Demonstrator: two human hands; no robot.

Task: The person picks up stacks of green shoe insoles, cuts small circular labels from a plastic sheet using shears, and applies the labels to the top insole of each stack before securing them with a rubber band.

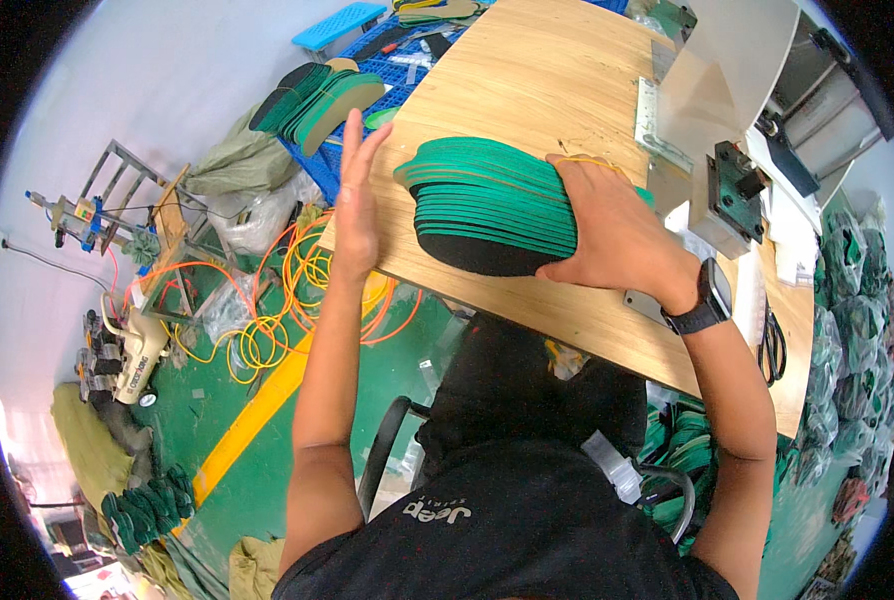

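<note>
A fanned stack of shoe insoles (497,210), green along the edges with a black face on the nearest one, lies on the wooden table (507,80). My right hand (612,225), with a dark watch on its wrist, grips the right end of the stack. Its thumb presses the near side and its fingers reach over the far side. Just left of the stack, at the table's left edge, my left hand (359,205) is held up with its fingers stretched out. It holds nothing and is apart from the insoles.
A metal block device (729,200) stands on the table's right side, with scissors (771,345) near the right edge. More insoles (322,100) lie on a blue crate at the left. Orange and yellow hoses (267,325) coil on the green floor. Bagged insoles (852,300) are piled at far right.
</note>
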